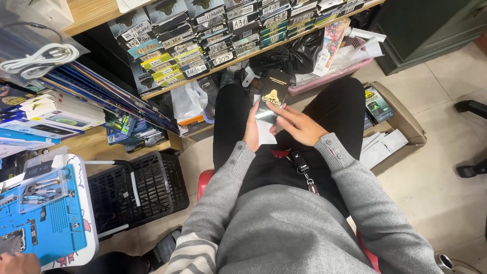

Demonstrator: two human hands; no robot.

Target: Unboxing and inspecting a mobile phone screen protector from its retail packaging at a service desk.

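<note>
Seated over a tiled shop floor (446, 76).
Left hand (251, 133) grips a black flat package (272, 96); right hand (299, 126) fingers lie spread on it, beside a cardboard box (406, 122) and stocked shelf (284, 43).

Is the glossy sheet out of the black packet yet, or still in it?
Partly out. The glossy sheet sticks out below the black packet, held by the left hand while the right hand lies across it.
</note>
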